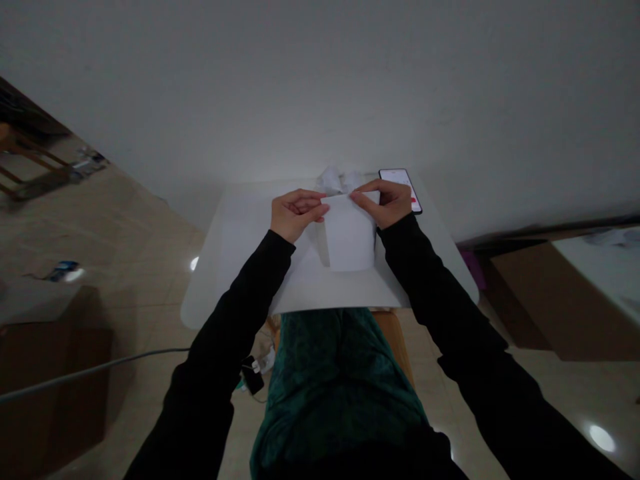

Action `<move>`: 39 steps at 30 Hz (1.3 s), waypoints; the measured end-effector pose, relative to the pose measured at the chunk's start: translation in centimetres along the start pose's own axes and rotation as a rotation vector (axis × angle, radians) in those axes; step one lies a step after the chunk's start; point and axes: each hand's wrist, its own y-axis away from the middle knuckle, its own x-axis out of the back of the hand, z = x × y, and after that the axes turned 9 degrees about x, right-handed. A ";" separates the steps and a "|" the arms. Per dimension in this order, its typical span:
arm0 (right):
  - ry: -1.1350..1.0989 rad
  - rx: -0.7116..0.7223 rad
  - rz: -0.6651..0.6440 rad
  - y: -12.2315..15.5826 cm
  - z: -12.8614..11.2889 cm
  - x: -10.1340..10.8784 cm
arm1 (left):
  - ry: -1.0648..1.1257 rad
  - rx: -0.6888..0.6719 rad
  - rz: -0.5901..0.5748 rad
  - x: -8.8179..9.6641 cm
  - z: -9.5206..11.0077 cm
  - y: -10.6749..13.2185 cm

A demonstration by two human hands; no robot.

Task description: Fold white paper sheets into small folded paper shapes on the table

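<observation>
White paper (349,233) is held on a white table (240,260) in this view from the head, and it is folded into a tall, flat shape near the middle of the table. Its top edge is gripped by both hands. The left hand (299,215) is placed at the top left of the paper, and its fingers (314,212) are curled in narrow over the edge. The right hand (381,203) is placed at the top right, and its fingers (365,193) are pinched on the edge in the same way. Two soft white lumps (337,180) are seen just behind the paper, but it cannot be told if they are part of it. A black phone (400,190) with a bright screen is laid near the far edge of the table, just beside the right hand. Black sleeves (240,300) are worn on both arms, and a green cloth (335,387) is seen below the table, over the person's lap. A tiled floor (150,267) is seen on both sides, with a grey cable (90,373) and brown cardboard boxes (565,300) on it. A white wall (320,80) is seen past the table.
</observation>
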 end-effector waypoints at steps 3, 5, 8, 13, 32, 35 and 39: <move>-0.018 0.016 0.001 0.1 -0.2 -0.1 | -0.011 -0.009 0.014 0.0 0.0 0.0; -0.042 0.038 -0.001 0.1 -0.3 -0.2 | -0.012 -0.020 0.025 0.0 -0.1 -0.1; -0.063 0.060 0.005 0.1 -0.3 -0.2 | -0.011 -0.030 0.051 0.0 -0.2 -0.1; -0.035 0.056 0.004 0.1 -0.3 -0.2 | 0.016 -0.045 0.051 -0.1 -0.4 -0.2; -0.021 -0.039 -0.010 0.1 -1.1 0.0 | -0.034 -0.051 0.063 -0.3 -0.2 0.2; -0.028 -0.056 -0.022 0.1 -1.3 0.0 | -0.049 -0.055 0.048 -0.3 -0.2 0.3; -0.023 -0.058 -0.019 0.2 -0.9 -0.3 | -0.068 -0.060 0.070 -0.4 -0.2 0.3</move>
